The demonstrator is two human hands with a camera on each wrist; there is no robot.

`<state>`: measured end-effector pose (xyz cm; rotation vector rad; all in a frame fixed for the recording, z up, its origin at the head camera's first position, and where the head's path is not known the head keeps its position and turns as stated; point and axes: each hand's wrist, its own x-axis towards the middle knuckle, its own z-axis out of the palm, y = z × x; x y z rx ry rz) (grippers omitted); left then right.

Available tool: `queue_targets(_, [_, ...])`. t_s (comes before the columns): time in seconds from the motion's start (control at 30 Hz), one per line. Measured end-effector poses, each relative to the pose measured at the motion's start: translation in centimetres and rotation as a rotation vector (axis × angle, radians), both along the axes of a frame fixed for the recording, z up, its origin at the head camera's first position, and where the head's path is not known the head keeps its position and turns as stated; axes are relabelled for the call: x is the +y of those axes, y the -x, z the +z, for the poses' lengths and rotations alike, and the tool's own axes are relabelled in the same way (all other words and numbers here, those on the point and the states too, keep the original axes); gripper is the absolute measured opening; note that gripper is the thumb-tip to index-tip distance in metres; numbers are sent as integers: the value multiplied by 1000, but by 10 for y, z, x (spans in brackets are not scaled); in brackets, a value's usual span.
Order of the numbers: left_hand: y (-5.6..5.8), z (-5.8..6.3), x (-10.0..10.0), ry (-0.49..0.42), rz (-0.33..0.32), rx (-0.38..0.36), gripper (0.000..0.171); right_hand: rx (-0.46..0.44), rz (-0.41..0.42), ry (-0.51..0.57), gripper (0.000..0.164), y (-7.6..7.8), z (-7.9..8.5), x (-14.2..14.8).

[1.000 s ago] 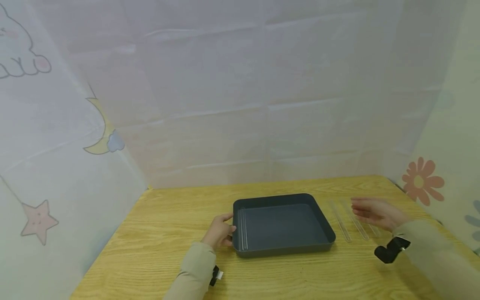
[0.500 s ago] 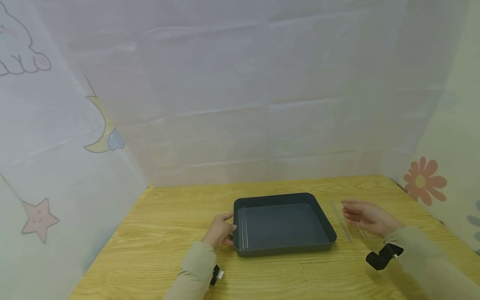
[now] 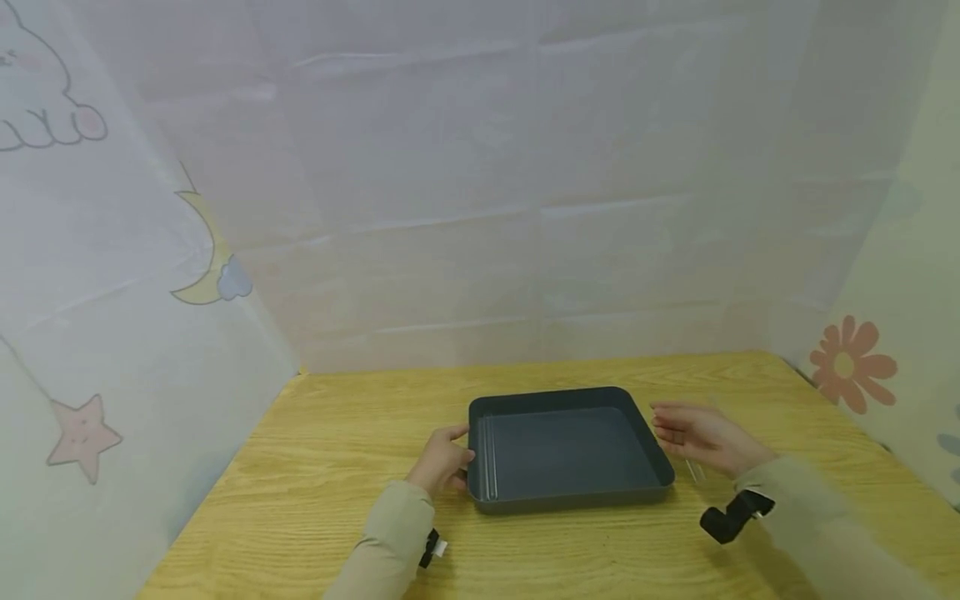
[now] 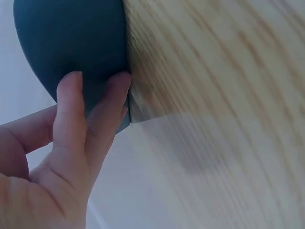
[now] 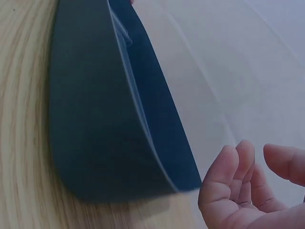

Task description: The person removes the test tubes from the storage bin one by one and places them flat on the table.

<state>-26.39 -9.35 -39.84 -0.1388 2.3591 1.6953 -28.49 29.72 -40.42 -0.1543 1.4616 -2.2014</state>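
A dark grey rectangular baking pan (image 3: 577, 450) sits on the wooden table. My left hand (image 3: 441, 461) grips its left side, the thumb over the rim and the fingers (image 4: 70, 109) against the outer wall. Two clear tubes (image 3: 491, 471) lie side by side inside, along the left wall. Just beyond the right wall hovers my right hand (image 3: 705, 437), its fingers loosely bent and nothing between them in the right wrist view. Below it the near end of another clear tube (image 3: 696, 472) shows on the table; the rest is hidden by the hand.
The wooden table (image 3: 337, 500) reaches back to a pale hanging sheet (image 3: 420, 208). Printed side sheets stand left and right, with a star (image 3: 84, 437) and a red flower (image 3: 851, 364). A black strap (image 3: 735, 515) is on the right wrist.
My right hand has moved left across the clear tubes toward the pan's right wall, covering different ones as it goes. The left hand and the pan have stayed put.
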Motion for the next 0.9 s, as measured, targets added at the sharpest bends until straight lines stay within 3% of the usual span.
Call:
queue_targets(0.17, [1,0,-1,43,10,1,55,-24,-24,-49,18,0,2,-22])
queue_targets(0.43, [0,1,-1,81,21,14,53,-6,6,-8,21,-3,7,-48])
queue_targets(0.9, [0,-1,-1,67,29,18,54,-34,-2,5,12,3,8,-96])
